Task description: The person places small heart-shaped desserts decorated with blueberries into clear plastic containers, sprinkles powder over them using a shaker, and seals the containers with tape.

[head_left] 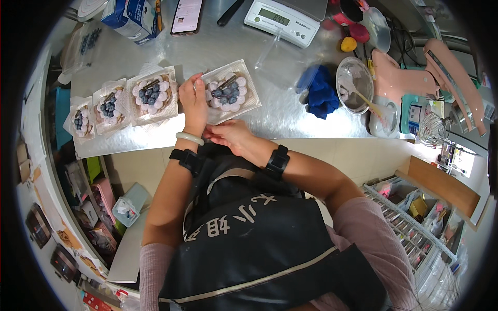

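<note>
A small cake [227, 92], topped with blueberries, pale pink rounds and a dark stick, sits in a square, clear-sided box [250, 102] turned at an angle near the table's front edge. My left hand [194, 101] lies along the box's left side, its fingers closed on that wall. At the near left corner my right hand [232, 136] has its fingers curled in a pinch. Part of that corner is hidden by my hands. To the left stand three similar boxed cakes in a row: a near one [151, 95], a middle one [109, 105] and a far-left one [82, 121].
On the steel table [207, 52] are a digital scale [282, 22], a phone [187, 16], a blue carton [132, 19] and a clear plastic piece [280, 57]. To the right are a blue cloth [322, 93], a metal bowl [355, 85] with a spatula, and a pink stand mixer [399, 83].
</note>
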Motion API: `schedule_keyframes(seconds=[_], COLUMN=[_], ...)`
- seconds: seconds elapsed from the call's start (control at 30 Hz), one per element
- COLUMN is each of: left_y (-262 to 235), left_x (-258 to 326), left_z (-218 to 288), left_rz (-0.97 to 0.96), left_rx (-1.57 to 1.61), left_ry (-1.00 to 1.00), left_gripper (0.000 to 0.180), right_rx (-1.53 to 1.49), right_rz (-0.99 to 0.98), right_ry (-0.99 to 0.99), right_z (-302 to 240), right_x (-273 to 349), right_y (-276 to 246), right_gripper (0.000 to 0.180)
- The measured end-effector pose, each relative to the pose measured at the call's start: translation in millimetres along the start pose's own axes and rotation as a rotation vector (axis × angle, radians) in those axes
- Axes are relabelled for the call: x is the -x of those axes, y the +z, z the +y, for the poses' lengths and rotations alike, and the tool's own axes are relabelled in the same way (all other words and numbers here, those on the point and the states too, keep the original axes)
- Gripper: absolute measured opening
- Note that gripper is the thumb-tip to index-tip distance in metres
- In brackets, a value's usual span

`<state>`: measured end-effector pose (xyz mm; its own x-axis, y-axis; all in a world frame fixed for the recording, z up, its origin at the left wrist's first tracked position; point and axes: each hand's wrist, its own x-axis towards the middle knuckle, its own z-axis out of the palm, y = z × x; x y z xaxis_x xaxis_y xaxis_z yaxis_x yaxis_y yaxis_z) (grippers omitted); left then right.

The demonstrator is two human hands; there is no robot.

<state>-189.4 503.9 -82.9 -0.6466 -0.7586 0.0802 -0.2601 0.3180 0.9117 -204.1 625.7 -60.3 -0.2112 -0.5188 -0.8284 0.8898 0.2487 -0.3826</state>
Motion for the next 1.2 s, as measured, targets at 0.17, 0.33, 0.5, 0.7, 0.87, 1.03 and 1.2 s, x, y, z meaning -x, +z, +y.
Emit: schedule_keyframes(seconds=[0.17, 0.33, 0.5, 0.7, 0.87, 1.03, 1.2], left_y=[-4.0, -23.7, -31.1, -19.9, -13.9, -66.5, -150.3], left_x=[-4.5, 17.2, 40.8, 12.5, -5.5, -0.9, 23.1], left_z=[-4.3, 21.5, 49.0, 37.7, 49.0, 77.3, -0.1], left_rz=[-0.033, -0.187, -0.371, -0.279, -0.233, -0.303, 0.05], left_rx=[-0.013, -0.051, -0.265, -0.297, -0.345, -0.203, -0.115], left_ry=[0.005, 0.003, 0.085, 0.17, 0.142, 0.18, -0.229], left_gripper=[0.043, 0.083, 0.109, 0.099, 0.092, 0.031, 0.018], right_rx=[0.472, 1.371, 1.939, 1.533, 1.466, 1.483, 1.486], right_rz=[-0.277, 0.504, 0.538, 0.588, 0.421, 0.753, 0.933], right_ry=[0.152, -1.147, -1.088, -1.228, -0.836, -1.262, -1.5], right_z=[-32.8, -115.3, -135.1, -149.4, -147.2, -153.9, -165.9], right_x=[22.1, 64.3, 41.2, 70.7, 75.2, 78.9, 80.6], right_y=[-15.7, -76.9, -115.3, -112.4, -122.3, -124.9, -124.6], right_gripper=[0.027, 0.018, 0.012, 0.012, 0.017, 0.015, 0.016])
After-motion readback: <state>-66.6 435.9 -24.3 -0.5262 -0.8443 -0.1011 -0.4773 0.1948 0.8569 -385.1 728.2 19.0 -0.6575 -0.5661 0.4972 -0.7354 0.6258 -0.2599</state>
